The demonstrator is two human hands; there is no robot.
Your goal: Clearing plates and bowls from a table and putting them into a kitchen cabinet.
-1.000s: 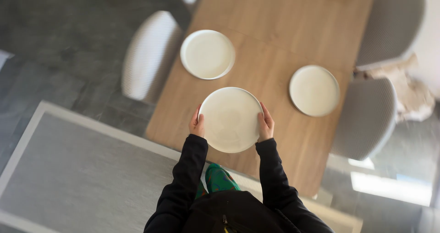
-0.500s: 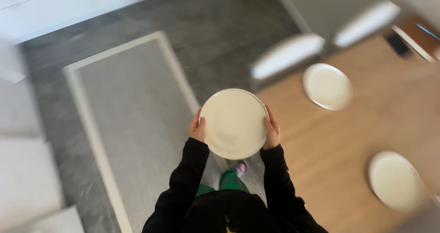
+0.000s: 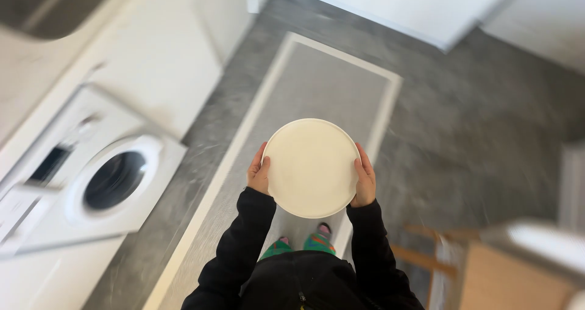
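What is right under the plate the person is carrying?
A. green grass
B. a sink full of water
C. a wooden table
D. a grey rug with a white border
D: the round white plate, held at its edges by the left hand and right hand, is over the grey rug with a white border.

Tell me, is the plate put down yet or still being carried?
Not put down yet. Both hands grip the round cream plate: the left hand on one edge, the right hand on the other. It is held level over a grey rug on the dark floor, beside a white washing machine. The plate looks empty. It rests on no surface, so setting it down is left.
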